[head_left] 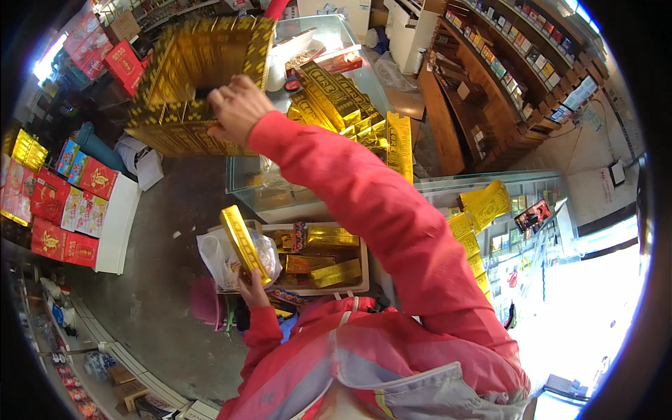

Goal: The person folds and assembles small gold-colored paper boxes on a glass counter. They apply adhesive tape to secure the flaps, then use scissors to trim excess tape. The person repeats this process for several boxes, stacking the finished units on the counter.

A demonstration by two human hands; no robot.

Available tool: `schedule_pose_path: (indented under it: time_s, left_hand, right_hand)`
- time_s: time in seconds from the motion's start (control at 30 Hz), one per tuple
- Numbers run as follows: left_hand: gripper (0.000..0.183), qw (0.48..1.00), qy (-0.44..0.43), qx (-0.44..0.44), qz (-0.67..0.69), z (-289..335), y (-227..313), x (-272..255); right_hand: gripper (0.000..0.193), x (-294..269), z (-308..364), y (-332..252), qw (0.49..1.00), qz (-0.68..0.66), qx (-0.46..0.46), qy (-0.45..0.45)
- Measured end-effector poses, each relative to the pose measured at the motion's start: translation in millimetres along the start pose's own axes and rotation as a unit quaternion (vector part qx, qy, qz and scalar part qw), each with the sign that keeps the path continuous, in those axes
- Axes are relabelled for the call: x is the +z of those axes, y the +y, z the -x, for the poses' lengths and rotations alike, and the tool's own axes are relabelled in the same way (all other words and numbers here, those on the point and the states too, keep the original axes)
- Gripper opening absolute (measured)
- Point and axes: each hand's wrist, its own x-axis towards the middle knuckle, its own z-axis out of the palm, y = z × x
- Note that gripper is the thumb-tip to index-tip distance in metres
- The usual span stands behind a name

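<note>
My left hand [253,288] is closed round the lower end of a gold bar-shaped paper piece [241,238], which stands tilted over a tray. Up at the far left, my right hand [241,112] grips the near wall of a large hollow square built of gold paper bars [199,133]. Its fingers bend over the rim and the thumb lies lower, on the outer face. The square structure looks smeared by motion. More gold bars [332,98] lie in a pile on the glass counter, right of the structure.
A pale tray [364,269] in front of me holds gold bars and a plastic bag [210,255]. The glass counter edge [245,190] runs behind it. Red packets [50,241] lie at left. Gold sheets [486,203] rest on a glass case at right, near wooden shelves [483,77].
</note>
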Motion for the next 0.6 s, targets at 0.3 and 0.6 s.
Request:
schedule_pose_path:
  time_s: [0.3,0.6]
  left_hand:
    - [0.055,0.986,-0.160,-0.049,-0.028,49.1,23.4,-11.0]
    - [0.064,0.951,-0.255,0.074,-0.158,49.8,47.7,43.4]
  right_hand:
    - [0.033,154.5,23.6,-6.0,0.978,0.095,0.090,-0.161]
    - [0.043,81.7,71.8,-21.8,0.986,0.005,0.167,0.022]
